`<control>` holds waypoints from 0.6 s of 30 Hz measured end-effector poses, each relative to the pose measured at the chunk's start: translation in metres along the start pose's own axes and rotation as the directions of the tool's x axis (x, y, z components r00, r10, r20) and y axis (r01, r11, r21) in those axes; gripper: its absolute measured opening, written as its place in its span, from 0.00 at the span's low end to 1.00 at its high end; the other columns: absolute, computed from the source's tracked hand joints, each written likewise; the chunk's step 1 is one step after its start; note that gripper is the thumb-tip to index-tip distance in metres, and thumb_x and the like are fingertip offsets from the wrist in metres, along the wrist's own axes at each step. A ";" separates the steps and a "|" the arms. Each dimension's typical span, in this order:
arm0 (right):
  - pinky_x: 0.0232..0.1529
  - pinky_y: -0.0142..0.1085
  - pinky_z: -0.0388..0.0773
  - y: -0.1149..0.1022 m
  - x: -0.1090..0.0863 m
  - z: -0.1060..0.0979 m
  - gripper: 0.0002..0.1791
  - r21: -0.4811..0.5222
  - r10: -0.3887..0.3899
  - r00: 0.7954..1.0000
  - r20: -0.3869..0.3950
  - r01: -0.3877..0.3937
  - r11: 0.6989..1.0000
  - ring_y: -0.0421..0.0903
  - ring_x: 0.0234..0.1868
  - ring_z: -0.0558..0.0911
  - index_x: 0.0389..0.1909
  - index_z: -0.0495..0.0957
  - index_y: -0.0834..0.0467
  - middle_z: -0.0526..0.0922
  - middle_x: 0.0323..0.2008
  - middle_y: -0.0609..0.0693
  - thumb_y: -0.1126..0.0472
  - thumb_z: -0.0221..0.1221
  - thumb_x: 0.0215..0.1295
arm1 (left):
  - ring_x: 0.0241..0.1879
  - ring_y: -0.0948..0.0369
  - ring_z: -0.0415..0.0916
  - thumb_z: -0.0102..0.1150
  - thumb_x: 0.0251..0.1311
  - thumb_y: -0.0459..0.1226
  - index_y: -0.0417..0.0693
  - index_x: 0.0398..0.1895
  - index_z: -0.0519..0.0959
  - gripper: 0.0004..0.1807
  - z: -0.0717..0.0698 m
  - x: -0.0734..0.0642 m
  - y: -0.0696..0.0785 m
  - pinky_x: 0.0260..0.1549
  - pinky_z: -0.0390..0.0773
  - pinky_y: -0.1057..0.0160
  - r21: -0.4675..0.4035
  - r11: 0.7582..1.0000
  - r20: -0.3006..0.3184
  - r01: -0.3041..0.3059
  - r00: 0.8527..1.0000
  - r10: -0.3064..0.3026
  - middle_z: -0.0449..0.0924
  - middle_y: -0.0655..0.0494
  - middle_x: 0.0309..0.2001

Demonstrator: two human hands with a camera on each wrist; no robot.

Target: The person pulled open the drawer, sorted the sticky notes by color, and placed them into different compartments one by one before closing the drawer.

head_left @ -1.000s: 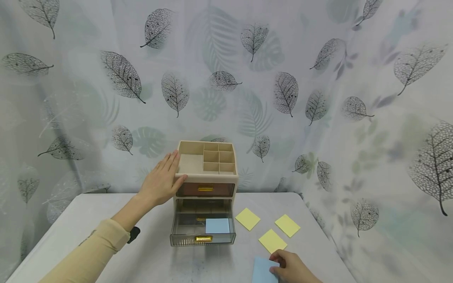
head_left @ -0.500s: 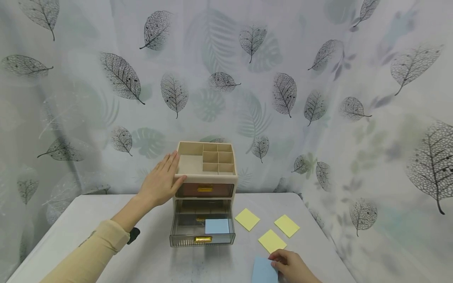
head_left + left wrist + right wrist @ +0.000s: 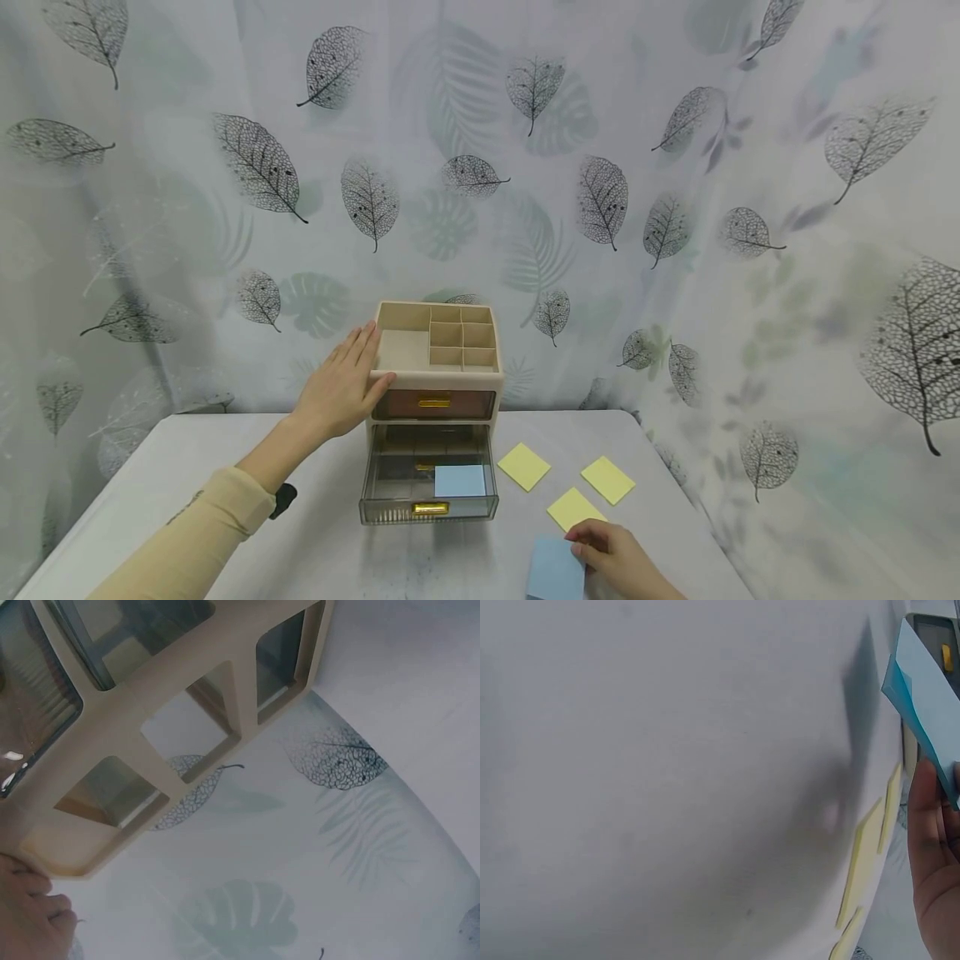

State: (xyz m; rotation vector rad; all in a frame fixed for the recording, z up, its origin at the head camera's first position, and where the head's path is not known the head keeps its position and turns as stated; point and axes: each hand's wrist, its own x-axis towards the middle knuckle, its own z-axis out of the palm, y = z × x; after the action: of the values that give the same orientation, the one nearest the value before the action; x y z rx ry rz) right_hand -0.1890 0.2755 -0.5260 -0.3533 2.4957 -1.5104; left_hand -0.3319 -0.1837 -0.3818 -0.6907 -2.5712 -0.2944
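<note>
A cream desktop drawer organizer [image 3: 437, 380] stands on the table, its lower clear drawer [image 3: 386, 483] pulled out. My left hand [image 3: 337, 387] rests on the organizer's upper left edge with its fingers straight; the left wrist view shows the fingers [image 3: 34, 900] by a corner of the frame. At the lower right, my right hand [image 3: 618, 558] pinches a light blue sticky note pad [image 3: 556, 571] between thumb and fingers. The right wrist view has this pad tilted above the tabletop, its shadow beneath. Another light blue pad [image 3: 460, 481] lies in the pulled-out drawer.
Three yellow sticky note pads, including a left one [image 3: 524, 467], a right one [image 3: 608, 480] and a near one [image 3: 575, 509], lie on the white table [image 3: 315, 533] right of the organizer. A leaf-patterned curtain [image 3: 480, 225] hangs behind and at the sides.
My right hand has drawn the light blue pad slightly up and to the left, and its near edge now shows. The left hand and the drawer stay put.
</note>
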 end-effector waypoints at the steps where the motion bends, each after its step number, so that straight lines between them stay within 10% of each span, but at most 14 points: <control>1: 0.33 0.35 0.85 -0.001 0.001 0.000 0.11 0.002 -0.004 1.000 -0.006 0.004 1.000 0.41 0.35 0.84 0.49 0.81 0.68 0.86 0.42 0.56 0.64 0.61 0.75 | 0.81 0.40 0.43 0.44 0.80 0.54 0.31 0.82 0.47 0.44 0.000 0.000 0.000 0.77 0.54 0.40 0.000 1.000 -0.001 0.000 1.000 0.000 0.44 0.37 0.83; 18: 0.36 0.42 0.88 -0.031 0.017 -0.012 0.12 -0.001 -0.078 0.986 -0.147 0.079 0.997 0.42 0.35 0.85 0.50 0.80 0.70 0.86 0.43 0.59 0.65 0.61 0.75 | 0.82 0.40 0.43 0.45 0.80 0.53 0.30 0.82 0.47 0.44 0.000 0.000 0.002 0.78 0.51 0.41 -0.018 1.000 0.005 0.003 1.000 -0.003 0.43 0.37 0.83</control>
State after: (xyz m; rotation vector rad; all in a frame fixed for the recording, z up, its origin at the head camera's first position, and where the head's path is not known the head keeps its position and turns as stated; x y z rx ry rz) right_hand -0.2055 0.2664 -0.4939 -0.3558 2.6180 -1.6283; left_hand -0.3310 -0.1824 -0.3813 -0.6949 -2.5773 -0.3181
